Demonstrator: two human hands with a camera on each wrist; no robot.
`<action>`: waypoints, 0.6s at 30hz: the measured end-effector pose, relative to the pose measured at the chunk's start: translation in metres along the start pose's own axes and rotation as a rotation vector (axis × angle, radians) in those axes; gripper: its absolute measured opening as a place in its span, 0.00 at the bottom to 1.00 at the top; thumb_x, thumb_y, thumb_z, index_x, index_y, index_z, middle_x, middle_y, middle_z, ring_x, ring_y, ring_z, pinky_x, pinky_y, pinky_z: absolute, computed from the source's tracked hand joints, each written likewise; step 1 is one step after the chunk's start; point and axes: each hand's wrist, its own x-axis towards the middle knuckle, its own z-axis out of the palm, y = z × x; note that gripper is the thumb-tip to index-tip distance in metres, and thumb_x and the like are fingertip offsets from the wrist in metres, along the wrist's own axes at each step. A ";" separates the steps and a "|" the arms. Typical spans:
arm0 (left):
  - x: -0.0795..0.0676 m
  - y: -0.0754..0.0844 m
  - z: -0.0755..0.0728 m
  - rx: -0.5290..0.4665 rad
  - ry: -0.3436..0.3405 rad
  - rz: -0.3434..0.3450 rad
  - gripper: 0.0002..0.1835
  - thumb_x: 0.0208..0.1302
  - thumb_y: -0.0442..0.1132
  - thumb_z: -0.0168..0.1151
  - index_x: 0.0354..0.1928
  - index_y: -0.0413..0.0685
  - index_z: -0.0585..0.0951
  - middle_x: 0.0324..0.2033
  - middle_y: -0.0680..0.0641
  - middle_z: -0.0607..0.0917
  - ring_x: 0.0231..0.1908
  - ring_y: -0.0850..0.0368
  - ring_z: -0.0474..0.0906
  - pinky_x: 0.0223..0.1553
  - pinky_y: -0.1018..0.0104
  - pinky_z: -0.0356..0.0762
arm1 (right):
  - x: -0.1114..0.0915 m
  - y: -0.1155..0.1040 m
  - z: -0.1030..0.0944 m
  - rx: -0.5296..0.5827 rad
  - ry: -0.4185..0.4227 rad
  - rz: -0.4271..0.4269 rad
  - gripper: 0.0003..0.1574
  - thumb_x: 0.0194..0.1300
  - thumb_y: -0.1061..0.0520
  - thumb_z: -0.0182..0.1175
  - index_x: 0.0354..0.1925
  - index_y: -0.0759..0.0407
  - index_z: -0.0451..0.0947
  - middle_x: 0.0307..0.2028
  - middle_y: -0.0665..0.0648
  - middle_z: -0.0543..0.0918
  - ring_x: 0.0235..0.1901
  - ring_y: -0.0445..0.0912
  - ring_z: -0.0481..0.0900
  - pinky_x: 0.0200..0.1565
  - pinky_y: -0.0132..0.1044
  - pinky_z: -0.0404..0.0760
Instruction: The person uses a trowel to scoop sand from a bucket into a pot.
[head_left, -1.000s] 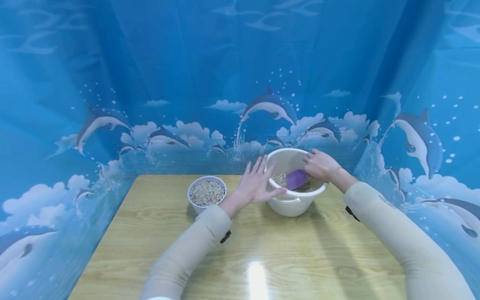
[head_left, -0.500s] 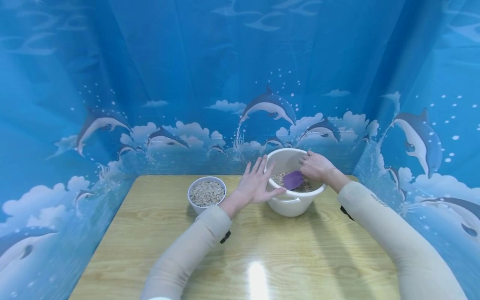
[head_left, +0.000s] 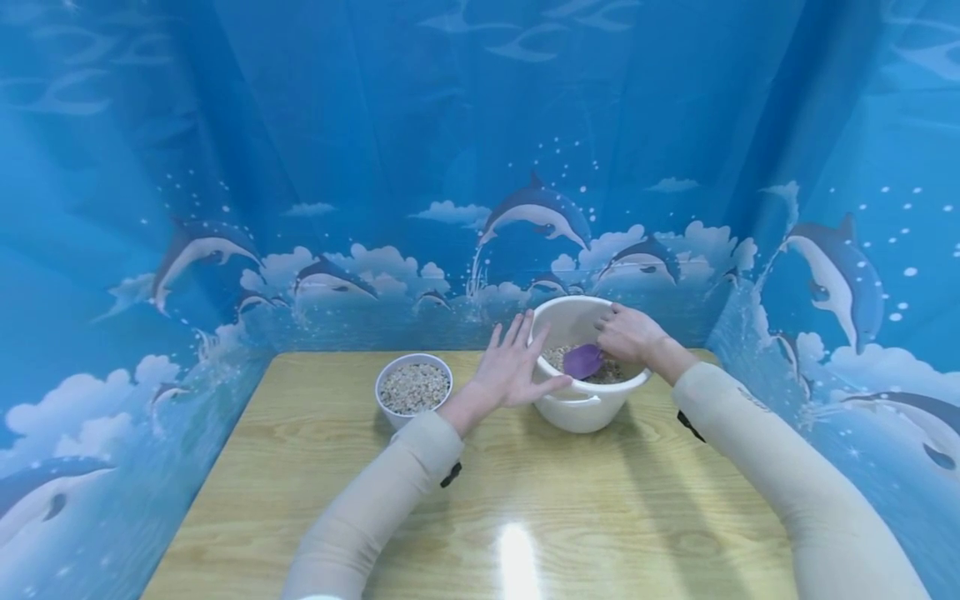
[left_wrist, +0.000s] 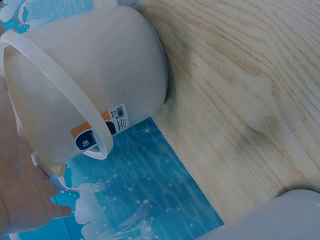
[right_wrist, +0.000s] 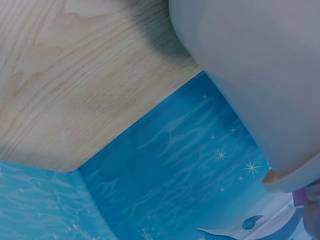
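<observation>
A white bucket (head_left: 577,412) stands toward the back right of the table, with small tan pebbles (head_left: 557,357) in its bottom. My right hand (head_left: 633,337) reaches over the bucket's right rim and grips a purple scoop (head_left: 582,362), whose blade sits down at the pebbles. The scoop's handle is mostly hidden by the fingers. My left hand (head_left: 510,367) rests against the bucket's left rim, fingers spread and straight. In the left wrist view the bucket's side shows a handle (left_wrist: 60,80) and a label (left_wrist: 102,127).
Left of the bucket is a white bowl (head_left: 390,412) filled with pebbles (head_left: 414,388), close to my left forearm. The wooden table (head_left: 600,517) meets a blue dolphin-print curtain (head_left: 375,167) at its back and sides.
Inside the bucket, my right hand has shifted slightly left with the scoop, and the blade has tipped a little. My left hand has stayed at the rim.
</observation>
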 end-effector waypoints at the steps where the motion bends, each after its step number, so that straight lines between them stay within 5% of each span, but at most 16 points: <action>1: 0.000 0.000 0.000 -0.005 -0.002 -0.001 0.57 0.68 0.83 0.37 0.86 0.53 0.46 0.86 0.36 0.44 0.86 0.39 0.44 0.85 0.36 0.47 | 0.000 0.000 0.000 0.007 0.002 -0.003 0.14 0.67 0.45 0.72 0.27 0.50 0.87 0.36 0.53 0.87 0.40 0.52 0.84 0.60 0.54 0.84; 18: -0.001 0.000 -0.001 -0.040 -0.010 -0.005 0.58 0.68 0.83 0.38 0.87 0.53 0.44 0.86 0.37 0.42 0.86 0.41 0.39 0.86 0.38 0.41 | 0.005 -0.010 0.000 0.108 0.052 -0.042 0.19 0.67 0.37 0.69 0.30 0.48 0.88 0.33 0.51 0.84 0.36 0.49 0.81 0.53 0.49 0.83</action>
